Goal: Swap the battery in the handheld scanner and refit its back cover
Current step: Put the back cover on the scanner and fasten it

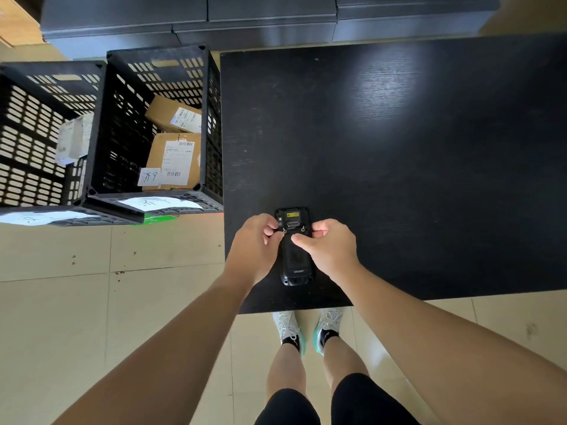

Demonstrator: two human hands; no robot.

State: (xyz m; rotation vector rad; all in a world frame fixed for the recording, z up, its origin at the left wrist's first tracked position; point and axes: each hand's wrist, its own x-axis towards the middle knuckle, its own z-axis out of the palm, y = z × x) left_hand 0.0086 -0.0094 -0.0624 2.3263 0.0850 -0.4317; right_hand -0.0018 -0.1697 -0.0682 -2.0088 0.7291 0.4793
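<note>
Pale tiled floor (92,317) underfoot, and a black wood-grain surface (414,179) fills the right of the view, catching a soft patch of light toward its far side. Right at the near-left part of that surface lies the handheld scanner (295,265), face down, back up, its long axis running near to far, with a yellow label showing at the far end and a brand name printed low on the back cover (294,256).

Both hands are on it. The left hand (256,243) comes in from the left, its fingers (271,230) curled and pinched at the small latch (284,230) on the left of the scanner's back. The right hand (329,245) reaches in from the other side, thumb pressed onto the cover just below the latches, the other fingers wrapped around the scanner's right edge. A second latch (302,229) sits uncovered between the two hands.

Off to the left, on the floor, stand two black slotted crates (101,127) side by side; the nearer-to-surface one holds cardboard parcels (173,148) with shipping labels, and paper notes hang on the crates' near rims. Dark storage boxes (260,16) line the far wall. Below, the person's pale sneakers (306,329) stand at the near edge of the surface.
</note>
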